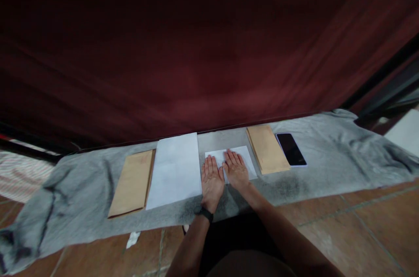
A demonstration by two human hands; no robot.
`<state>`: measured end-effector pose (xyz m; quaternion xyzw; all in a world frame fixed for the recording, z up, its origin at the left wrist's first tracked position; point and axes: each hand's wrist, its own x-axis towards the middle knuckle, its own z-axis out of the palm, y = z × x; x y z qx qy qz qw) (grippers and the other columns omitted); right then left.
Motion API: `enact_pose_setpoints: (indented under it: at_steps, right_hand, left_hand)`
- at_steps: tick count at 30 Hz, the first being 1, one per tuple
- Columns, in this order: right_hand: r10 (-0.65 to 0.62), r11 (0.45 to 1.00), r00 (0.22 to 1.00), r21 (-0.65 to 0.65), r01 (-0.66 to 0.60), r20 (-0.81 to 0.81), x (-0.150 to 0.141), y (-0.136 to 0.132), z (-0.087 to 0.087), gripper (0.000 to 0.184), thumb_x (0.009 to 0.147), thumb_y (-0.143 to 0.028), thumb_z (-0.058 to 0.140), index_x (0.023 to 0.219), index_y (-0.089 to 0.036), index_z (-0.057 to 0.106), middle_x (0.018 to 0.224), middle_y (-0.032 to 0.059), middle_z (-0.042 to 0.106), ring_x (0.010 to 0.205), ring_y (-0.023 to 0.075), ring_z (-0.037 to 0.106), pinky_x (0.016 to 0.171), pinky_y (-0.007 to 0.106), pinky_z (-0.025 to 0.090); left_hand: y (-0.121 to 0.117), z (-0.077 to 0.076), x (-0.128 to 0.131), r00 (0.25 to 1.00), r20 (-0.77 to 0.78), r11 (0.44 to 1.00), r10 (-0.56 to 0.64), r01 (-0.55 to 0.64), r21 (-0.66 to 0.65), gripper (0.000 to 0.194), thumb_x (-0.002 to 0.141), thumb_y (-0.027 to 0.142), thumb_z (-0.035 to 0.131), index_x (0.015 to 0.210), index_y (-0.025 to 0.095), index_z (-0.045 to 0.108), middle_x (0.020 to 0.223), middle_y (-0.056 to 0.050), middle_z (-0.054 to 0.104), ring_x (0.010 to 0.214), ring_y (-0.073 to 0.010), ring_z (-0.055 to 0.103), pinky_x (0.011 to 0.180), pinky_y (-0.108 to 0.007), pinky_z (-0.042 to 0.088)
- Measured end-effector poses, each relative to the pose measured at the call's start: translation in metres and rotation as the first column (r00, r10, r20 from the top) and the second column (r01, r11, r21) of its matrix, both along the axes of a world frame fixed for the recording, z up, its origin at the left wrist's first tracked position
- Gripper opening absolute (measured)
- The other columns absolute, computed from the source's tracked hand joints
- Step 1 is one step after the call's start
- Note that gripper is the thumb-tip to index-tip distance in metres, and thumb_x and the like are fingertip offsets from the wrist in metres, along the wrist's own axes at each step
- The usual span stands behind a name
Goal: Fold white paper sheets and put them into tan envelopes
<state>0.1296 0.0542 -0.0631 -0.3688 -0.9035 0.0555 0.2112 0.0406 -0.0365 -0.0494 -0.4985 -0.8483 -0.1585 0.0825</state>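
Note:
A small white sheet of paper (246,157), perhaps folded, lies on the grey cloth (322,150) in front of me. My left hand (212,181) rests palm down on its left side, fingers stretched out. Flat on the middle of the same paper is my right hand (236,171), its fingers slightly apart. Left of my hands lies a larger stack of white paper (176,168), with a brown envelope (132,183) beside it. Another brown envelope (267,148) lies just to the right of the small paper.
A phone (291,149) with a dark screen lies right of the right-hand envelope. Behind the cloth hangs a dark red curtain (203,63). Brown floor tiles (360,220) show along the front, with a white scrap (133,239) on them.

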Motion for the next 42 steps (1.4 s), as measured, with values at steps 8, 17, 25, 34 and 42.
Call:
enact_pose_setpoints:
  at_steps: [8,17,25,34,42]
  right_hand:
    - [-0.136,0.986,0.991,0.097,0.137,-0.011,0.027,0.007,-0.004,0.056,0.104,-0.036,0.037,0.151,-0.007,0.039,0.154,0.0202,0.041,0.143,0.0303,0.04,0.116,0.048,0.03]
    - [-0.132,0.99,0.991,0.061,0.13,0.029,0.033,0.004,-0.001,0.055,0.1,-0.023,0.037,0.153,-0.007,0.036,0.158,0.0189,0.036,0.146,0.0307,0.035,0.118,0.051,0.029]
    - [-0.118,0.992,0.992,0.041,0.116,0.049,0.034,0.003,0.002,0.058,0.097,-0.018,0.036,0.154,-0.005,0.034,0.157,0.0201,0.035,0.147,0.0312,0.034,0.119,0.053,0.027]
    - [-0.137,0.989,0.991,0.056,0.137,0.004,0.032,0.004,0.002,0.054,0.103,-0.03,0.035,0.152,-0.006,0.038,0.156,0.0202,0.039,0.145,0.0305,0.036,0.117,0.049,0.029]
    - [-0.151,0.988,0.988,0.031,0.152,-0.012,0.03,0.006,0.002,0.053,0.104,-0.029,0.033,0.151,-0.007,0.039,0.154,0.0192,0.041,0.144,0.0297,0.038,0.117,0.049,0.03]
  left_hand:
    - [-0.002,-0.001,-0.001,1.0,0.009,1.0,-0.003,0.003,0.01,0.058,0.103,0.032,0.028,0.155,0.005,0.029,0.16,-0.018,0.032,0.151,-0.0255,0.023,0.123,-0.047,0.026]
    - [0.038,0.018,0.019,0.982,0.107,0.984,-0.156,0.164,-0.074,0.057,0.103,0.033,0.025,0.153,0.005,0.034,0.159,-0.015,0.035,0.151,-0.0229,0.025,0.124,-0.044,0.025]
    - [0.057,0.014,0.016,0.972,0.135,0.972,-0.193,0.208,-0.109,0.06,0.104,0.04,0.024,0.152,0.007,0.037,0.159,-0.013,0.037,0.151,-0.0224,0.026,0.124,-0.043,0.024]
    - [0.038,0.002,-0.007,0.999,0.035,0.994,-0.027,0.031,-0.107,0.058,0.102,0.031,0.027,0.152,0.003,0.035,0.159,-0.017,0.035,0.151,-0.0248,0.025,0.124,-0.044,0.023]
    - [0.026,0.002,-0.007,0.999,0.018,0.996,0.043,-0.041,-0.082,0.058,0.101,0.029,0.028,0.152,0.0,0.034,0.16,-0.02,0.032,0.151,-0.0274,0.025,0.123,-0.045,0.024]
